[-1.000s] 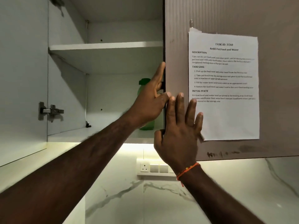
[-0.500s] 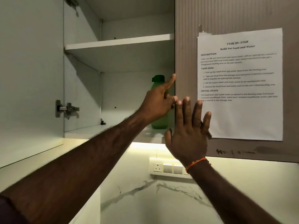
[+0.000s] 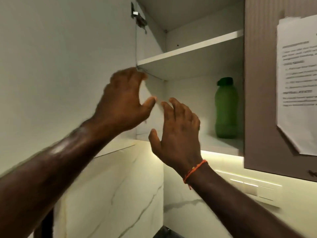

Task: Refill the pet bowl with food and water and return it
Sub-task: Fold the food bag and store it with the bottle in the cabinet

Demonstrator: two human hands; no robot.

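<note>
A green plastic bottle with a dark green cap stands upright on the lower shelf of an open wall cabinet, near its right side. My left hand is raised in front of the cabinet's left edge, fingers loosely curved, holding nothing. Just to its right and a little lower, my right hand hangs in the air with relaxed fingers and an orange thread on the wrist. Both hands are left of the bottle and apart from it. No pet bowl is in view.
The open cabinet door fills the left of the view. A closed brown door on the right carries a taped paper sheet. The upper shelf looks bare. Below are a marble wall and a lit switch strip.
Both hands have left the brown door's edge and moved left, away from the bottle. The view has swung left, so the bottle and paper now sit further right.
</note>
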